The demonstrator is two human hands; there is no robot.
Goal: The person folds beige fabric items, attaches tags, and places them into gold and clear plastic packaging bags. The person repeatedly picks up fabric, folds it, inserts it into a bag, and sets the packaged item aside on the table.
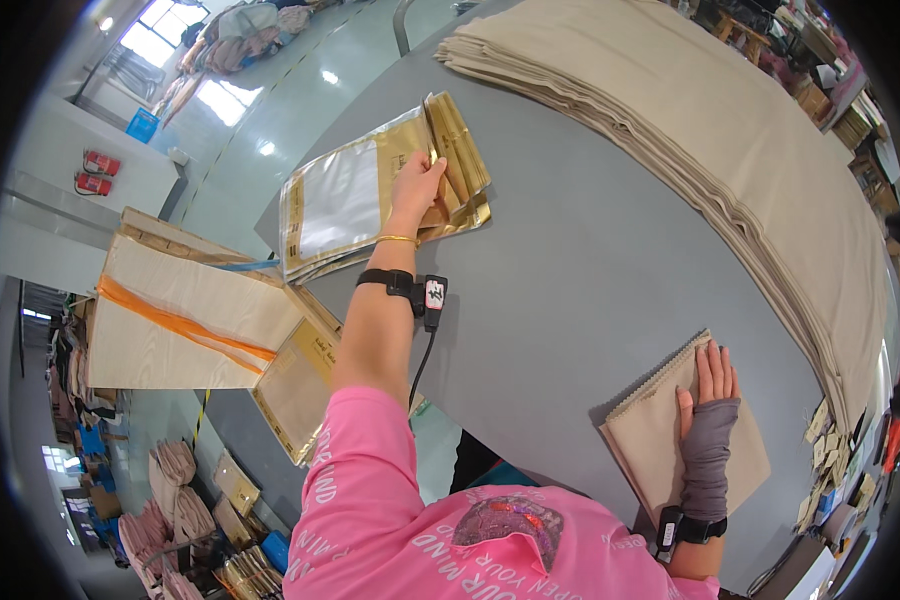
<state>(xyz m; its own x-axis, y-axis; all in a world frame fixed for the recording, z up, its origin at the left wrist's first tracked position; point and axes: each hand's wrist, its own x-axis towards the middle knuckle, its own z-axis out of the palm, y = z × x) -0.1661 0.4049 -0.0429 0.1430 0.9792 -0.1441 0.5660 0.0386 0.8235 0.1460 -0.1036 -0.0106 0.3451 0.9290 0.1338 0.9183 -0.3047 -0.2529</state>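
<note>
My left hand (418, 184) reaches to a stack of gold and clear plastic packaging bags (337, 187) at the table's far left corner. Its thumb and fingers pinch the gold end of a bag. More gold bag ends stand folded up just beyond the fingers. My right hand (712, 386), in a grey sleeve that leaves the fingers bare, lies flat on a folded beige cloth (652, 442) with a pinked zigzag edge. This cloth rests near the right front of the grey table (540, 300).
A long layered pile of beige fabric (682, 112) curves along the table's far right side. Paper tags (821, 450) lie at the right edge. Left of the table stands an open box (195, 307) with an orange strip, beside a filled package (296, 382).
</note>
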